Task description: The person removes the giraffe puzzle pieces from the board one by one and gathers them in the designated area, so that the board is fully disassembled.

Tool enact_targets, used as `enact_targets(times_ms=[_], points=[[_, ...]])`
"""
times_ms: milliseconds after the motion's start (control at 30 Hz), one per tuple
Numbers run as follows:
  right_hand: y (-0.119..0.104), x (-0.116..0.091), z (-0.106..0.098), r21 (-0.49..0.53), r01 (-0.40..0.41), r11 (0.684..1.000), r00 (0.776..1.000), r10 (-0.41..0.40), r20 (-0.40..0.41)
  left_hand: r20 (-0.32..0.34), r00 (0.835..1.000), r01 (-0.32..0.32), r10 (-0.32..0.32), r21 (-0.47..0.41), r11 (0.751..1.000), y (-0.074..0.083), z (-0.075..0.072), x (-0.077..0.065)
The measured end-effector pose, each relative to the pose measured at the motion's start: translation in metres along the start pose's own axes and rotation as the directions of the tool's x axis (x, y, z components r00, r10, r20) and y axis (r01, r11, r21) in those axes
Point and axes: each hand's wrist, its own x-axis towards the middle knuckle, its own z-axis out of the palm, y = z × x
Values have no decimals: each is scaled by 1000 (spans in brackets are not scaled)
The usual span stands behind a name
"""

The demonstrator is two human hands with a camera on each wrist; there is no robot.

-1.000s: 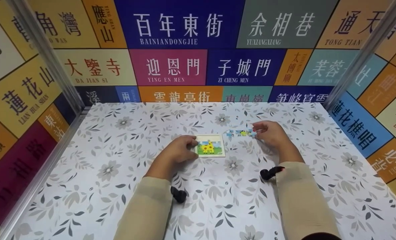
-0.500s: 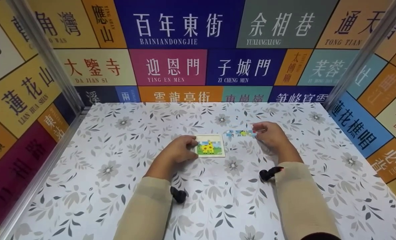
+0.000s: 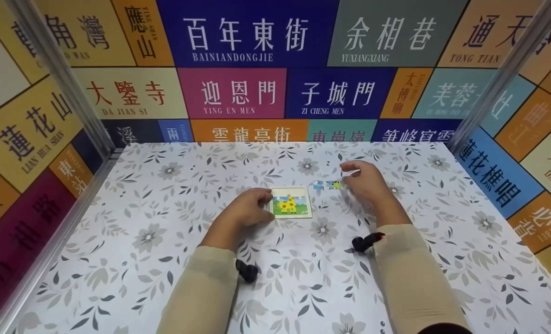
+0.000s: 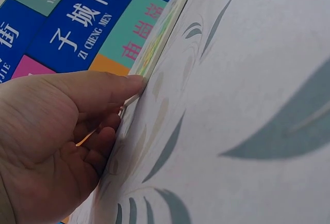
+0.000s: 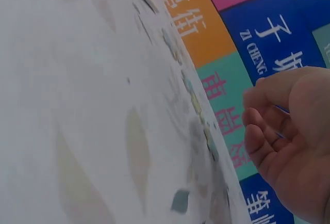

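A small jigsaw puzzle in a pale frame [image 3: 310,204] lies on the table, showing a yellow giraffe [image 3: 287,205] with red spots. My left hand [image 3: 246,208] grips the frame's left edge; in the left wrist view the thumb [image 4: 116,87] lies along that edge, with the other fingers curled behind. To the right of the frame lies a row of loose puzzle pieces [image 3: 321,185], blue, yellow and green. Over the right end of this row hovers my right hand [image 3: 367,183], its fingers loosely bent and partly hiding the pieces. In the right wrist view nothing shows between its fingers [image 5: 260,139].
The table [image 3: 164,278] has a white cloth with grey leaves and flowers. Printed panels [image 3: 238,93] with large characters stand along the back and both sides. A black device sits at each cuff, the left [image 3: 247,271] and the right [image 3: 366,242].
My right hand has moved a little left and up, away from the row's right end to over its nearer pieces, covering more of them. My left hand keeps its place on the frame.
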Motion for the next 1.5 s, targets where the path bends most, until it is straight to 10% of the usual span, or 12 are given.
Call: enact_targets(times_ms=[367,1033,1500], points=[[-64,-12,48,-119,180,976,946,-139,293,35,998,-51,49,68,996,1,-1,1],[-101,-13,101,-62,264,963,940,-242,239,25,997,-71,68,110,991,0,-3,-1],[-79,-4,121,-109,162,981,938,-119,325,26,994,-107,105,96,990,-1,-3,-2]])
